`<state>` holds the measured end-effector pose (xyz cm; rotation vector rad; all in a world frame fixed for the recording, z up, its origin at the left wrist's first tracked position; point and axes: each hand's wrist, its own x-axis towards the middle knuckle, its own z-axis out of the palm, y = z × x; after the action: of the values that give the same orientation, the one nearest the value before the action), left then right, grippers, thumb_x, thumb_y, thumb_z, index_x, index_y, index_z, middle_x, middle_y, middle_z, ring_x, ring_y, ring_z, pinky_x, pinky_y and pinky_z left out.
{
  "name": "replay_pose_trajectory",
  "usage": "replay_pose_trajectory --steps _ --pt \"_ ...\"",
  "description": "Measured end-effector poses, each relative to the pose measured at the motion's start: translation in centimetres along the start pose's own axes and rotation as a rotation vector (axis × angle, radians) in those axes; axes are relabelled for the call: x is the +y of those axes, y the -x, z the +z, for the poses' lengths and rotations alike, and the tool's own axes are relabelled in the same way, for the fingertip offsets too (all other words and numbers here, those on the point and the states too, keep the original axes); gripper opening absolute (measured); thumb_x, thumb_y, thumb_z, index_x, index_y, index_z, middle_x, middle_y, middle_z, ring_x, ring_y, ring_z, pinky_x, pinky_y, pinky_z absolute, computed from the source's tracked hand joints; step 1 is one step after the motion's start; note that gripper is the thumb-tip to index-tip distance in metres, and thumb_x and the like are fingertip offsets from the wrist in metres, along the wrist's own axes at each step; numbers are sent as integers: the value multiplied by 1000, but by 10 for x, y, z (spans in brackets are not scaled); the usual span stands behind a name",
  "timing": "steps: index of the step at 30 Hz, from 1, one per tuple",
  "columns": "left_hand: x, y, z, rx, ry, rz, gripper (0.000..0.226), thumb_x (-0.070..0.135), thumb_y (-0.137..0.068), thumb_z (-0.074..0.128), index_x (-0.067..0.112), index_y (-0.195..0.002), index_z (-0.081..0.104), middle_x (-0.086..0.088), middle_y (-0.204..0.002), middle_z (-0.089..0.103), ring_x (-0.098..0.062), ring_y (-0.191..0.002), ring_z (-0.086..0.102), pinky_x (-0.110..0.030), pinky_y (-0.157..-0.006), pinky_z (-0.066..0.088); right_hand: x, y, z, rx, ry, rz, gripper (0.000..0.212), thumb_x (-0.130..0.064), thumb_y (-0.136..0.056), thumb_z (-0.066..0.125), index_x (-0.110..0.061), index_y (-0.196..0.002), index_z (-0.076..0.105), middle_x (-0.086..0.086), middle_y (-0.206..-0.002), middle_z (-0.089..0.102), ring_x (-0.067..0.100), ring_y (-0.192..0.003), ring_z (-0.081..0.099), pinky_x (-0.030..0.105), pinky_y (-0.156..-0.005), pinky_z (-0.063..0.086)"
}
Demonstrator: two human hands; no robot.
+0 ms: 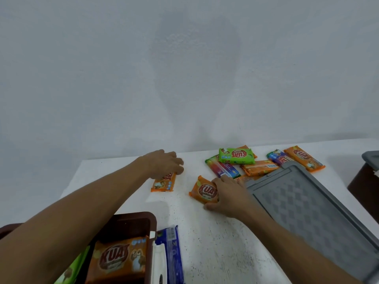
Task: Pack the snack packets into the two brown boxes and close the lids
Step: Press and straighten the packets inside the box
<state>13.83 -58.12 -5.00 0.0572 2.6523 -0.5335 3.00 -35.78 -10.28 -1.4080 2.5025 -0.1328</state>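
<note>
A brown box (133, 219) stands at the near left with an orange packet (121, 259) and a green one inside. My left hand (164, 162) reaches out and lies over the far end of an orange snack packet (163, 184) on the white table. My right hand (227, 196) grips another orange packet (203, 191), thumb under its near edge. Further back lies a loose pile: a green packet (236, 155), a striped purple packet (222, 168), orange packets (259, 167) (305, 157). A second brown box (365, 185) shows at the right edge.
A grey lid (307, 208) lies flat on the right of the table, partly over the pile. A blue packet (171, 253) lies beside the near box with a white latch (159, 261). The wall stands right behind the table's (205, 242) far edge.
</note>
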Motion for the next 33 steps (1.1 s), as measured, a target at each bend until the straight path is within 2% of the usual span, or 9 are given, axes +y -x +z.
replay_pose_trajectory --steps 3,8,11,13,18,23,26,30,33 --pt "-7 8 6 -13 -12 -12 60 17 -86 69 28 -138 40 4 -136 48 -20 -121 43 -37 -90 44 -6 7 2 32 -95 22 80 -61 -77 69 -23 -139 35 0 -136 47 17 -118 52 35 -97 49" --pt "-16 27 36 -82 145 -132 54 27 -97 51 35 -146 30 1 -145 38 -20 -126 37 -35 -94 40 -17 17 3 89 -69 32 73 -56 -82 68 -24 -137 33 0 -136 54 19 -116 58 36 -94 53" --pt "-16 39 47 -151 277 -164 72 33 -89 60 29 -151 24 0 -157 15 -24 -139 20 -41 -103 38 -24 22 4 103 -34 46 72 -56 -82 67 -25 -137 33 0 -136 55 19 -116 58 37 -93 54" --pt "-14 46 51 -159 322 -167 76 32 -85 66 26 -149 26 1 -154 24 -22 -137 24 -41 -104 38 -27 25 3 96 -30 55 72 -55 -82 67 -25 -138 33 0 -136 55 18 -115 59 36 -92 54" --pt "-23 73 59 -65 216 -198 63 51 -77 66 28 -131 41 1 -118 50 -19 -107 46 -33 -80 35 -43 33 4 94 -106 23 72 -54 -80 69 -28 -139 37 -3 -132 58 13 -109 61 29 -84 55" --pt "-41 126 64 165 466 -307 13 30 -90 56 25 -98 47 -3 -99 58 -19 -81 54 -37 -71 46 -77 43 -18 205 -403 -32 67 -47 -73 79 -25 -127 49 -8 -110 64 2 -82 62 20 -65 54" --pt "-48 167 61 272 636 -374 20 25 -91 55 22 -109 46 -4 -94 60 -17 -75 56 -34 -65 45 -106 55 -45 231 -504 -147 62 -46 -72 81 -27 -123 51 -15 -99 61 -2 -81 60 11 -60 46" --pt "-42 224 46 453 838 -432 54 44 -81 51 23 -130 39 -1 -98 62 -16 -79 63 -39 -70 55 -152 75 -74 213 -527 -286 57 -53 -77 74 -32 -124 51 -15 -104 62 2 -89 63 16 -68 50" --pt "-28 258 37 527 890 -376 55 38 -85 55 25 -135 37 0 -103 62 -13 -84 64 -33 -69 55 -186 94 -83 165 -437 -382 26 -45 -93 57 -35 -116 52 -15 -101 63 2 -90 62 11 -65 44"
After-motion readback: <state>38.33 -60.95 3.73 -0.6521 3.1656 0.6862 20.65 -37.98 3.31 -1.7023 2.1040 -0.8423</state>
